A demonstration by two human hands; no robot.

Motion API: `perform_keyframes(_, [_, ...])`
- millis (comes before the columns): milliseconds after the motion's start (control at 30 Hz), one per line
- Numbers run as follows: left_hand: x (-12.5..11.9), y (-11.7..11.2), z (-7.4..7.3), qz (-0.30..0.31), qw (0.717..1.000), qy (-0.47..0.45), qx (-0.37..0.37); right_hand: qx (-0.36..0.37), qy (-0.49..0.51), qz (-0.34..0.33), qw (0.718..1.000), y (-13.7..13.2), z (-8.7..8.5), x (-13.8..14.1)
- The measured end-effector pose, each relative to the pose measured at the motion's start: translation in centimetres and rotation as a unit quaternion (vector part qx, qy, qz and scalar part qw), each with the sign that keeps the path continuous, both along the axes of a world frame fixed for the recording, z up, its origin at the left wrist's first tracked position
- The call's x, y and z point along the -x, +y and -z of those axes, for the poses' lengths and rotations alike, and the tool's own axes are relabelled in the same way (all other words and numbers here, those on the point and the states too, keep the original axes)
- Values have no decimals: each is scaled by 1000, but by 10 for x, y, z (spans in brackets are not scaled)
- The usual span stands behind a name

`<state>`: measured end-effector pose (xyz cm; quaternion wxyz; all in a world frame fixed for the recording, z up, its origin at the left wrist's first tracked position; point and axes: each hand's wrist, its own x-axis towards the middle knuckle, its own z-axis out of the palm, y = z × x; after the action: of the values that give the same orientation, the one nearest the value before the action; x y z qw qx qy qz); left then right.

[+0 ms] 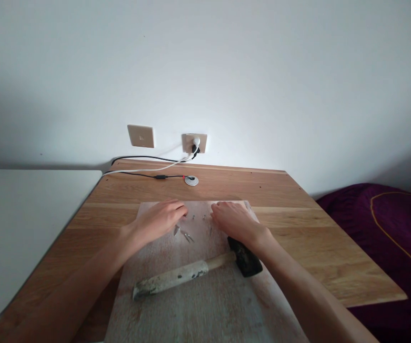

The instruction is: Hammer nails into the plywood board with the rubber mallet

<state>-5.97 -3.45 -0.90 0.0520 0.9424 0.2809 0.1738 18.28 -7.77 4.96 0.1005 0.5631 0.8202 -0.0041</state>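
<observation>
A whitish worn board (162, 314) lies on the wooden table. On its far left part rests my left hand (164, 216), fingers curled in; whatever they may hold is hidden. Across from it, my right hand (232, 220) also rests closed on the board, its fingertips out of sight. Between the hands are two tiny nails (193, 217), seemingly standing in the board. Several loose nails (187, 236) lie nearer to me, mostly beside my left hand. A hammer (187, 274) with a paint-stained handle lies across the board, its dark head partly under my right wrist.
Behind the board, a black cable (160, 176) runs to a round grommet (191, 181). A white plug (196, 141) sits in the wall socket. A white table (30, 228) adjoins at left. A purple cushion-like thing (352, 214) stands at right, beyond the wooden table (320, 238).
</observation>
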Motion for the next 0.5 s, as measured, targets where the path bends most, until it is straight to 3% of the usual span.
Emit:
perform_keyframes(200, [-7, -2, -4, -23, 999, -31, -28, -2, 13, -29, 999, -6, -10, 2])
perform_keyframes(367, [-11, -13, -17, -33, 998, -20, 43, 28, 56, -71, 995, -12, -15, -2])
perform_keyframes(500, [-15, -10, -13, -56, 995, -31, 83, 35, 56, -68, 996, -16, -16, 5])
